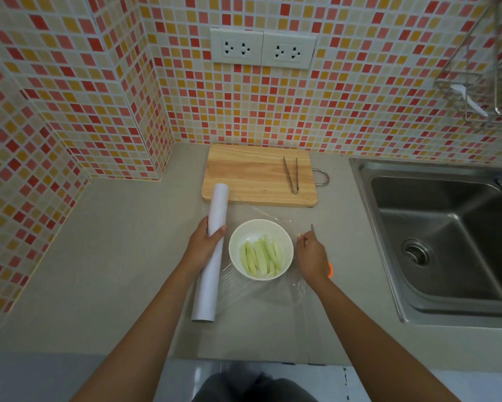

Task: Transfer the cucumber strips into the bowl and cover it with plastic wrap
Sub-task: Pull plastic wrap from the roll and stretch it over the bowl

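Left hand [205, 242]: gripping the white plastic wrap roll [210, 253] about a third of the way down from its far end, fingers and thumb curling round the tube.
Roll: one, lying slantwise on the grey tabletop [113, 256], just left of the bowl, far end reaching to the near left corner of the cutting board.
Plastic wrap sheet [273, 297]: clear, wrinkling, stretching rightward from the roll over the bowl and lying on the tabletop in front of it; hard to see where its edges are ending.
Bowl [261, 227]: one, white, round, sitting on the tabletop between the two hands.
Cucumber strips [261, 258]: pale green, peeled-looking, long and slim, lying side by side inside the bowl, showing through the film; roughly six or seven, exact count unclear.
Right hand [310, 256]: fingers curling, pinching a small tool with a thin grey tip and a bit of yellow; an orange part [330, 269] is showing behind the wrist. Cannot tell what the tool is.
Cutting board [258, 175]: one, light wood, lying behind the bowl, a metal loop handle on its right edge.
Tongs [292, 175]: one pair, metal, resting on the right part of the board.
Sink [447, 236]: one steel basin, sitting at far right.
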### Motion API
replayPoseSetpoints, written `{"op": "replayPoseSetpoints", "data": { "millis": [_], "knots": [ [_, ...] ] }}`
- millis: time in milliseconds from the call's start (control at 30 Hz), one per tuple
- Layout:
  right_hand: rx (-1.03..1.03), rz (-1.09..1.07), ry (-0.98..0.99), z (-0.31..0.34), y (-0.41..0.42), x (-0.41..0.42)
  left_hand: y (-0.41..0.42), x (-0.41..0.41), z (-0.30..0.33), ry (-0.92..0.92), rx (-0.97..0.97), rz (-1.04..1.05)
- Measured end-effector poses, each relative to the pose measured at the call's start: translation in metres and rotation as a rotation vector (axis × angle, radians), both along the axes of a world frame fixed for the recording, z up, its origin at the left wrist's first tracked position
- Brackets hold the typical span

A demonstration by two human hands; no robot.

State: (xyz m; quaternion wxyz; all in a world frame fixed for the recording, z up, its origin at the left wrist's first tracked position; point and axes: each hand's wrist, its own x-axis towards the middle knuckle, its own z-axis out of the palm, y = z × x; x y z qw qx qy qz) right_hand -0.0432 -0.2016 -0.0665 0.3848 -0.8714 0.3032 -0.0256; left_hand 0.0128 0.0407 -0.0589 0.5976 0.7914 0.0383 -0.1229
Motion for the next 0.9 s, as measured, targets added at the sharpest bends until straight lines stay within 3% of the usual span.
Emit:
{"op": "replayPoseSetpoints", "data": {
  "millis": [200, 400, 900],
  "knots": [
    [0.366, -0.143, 0.038, 0.001, -0.002, 0.005, -0.002, -0.001, 0.002, 0.013, -0.032, 0.017],
    [0.412, -0.164, 0.051, 0.008, -0.005, 0.009, -0.006, -0.002, 0.003, -0.007, -0.028, 0.024],
    [0.3, -0.234, -0.007, 0.007, -0.004, 0.009, -0.012, -0.002, 0.004, -0.031, -0.009, 0.038]
  ]
}}
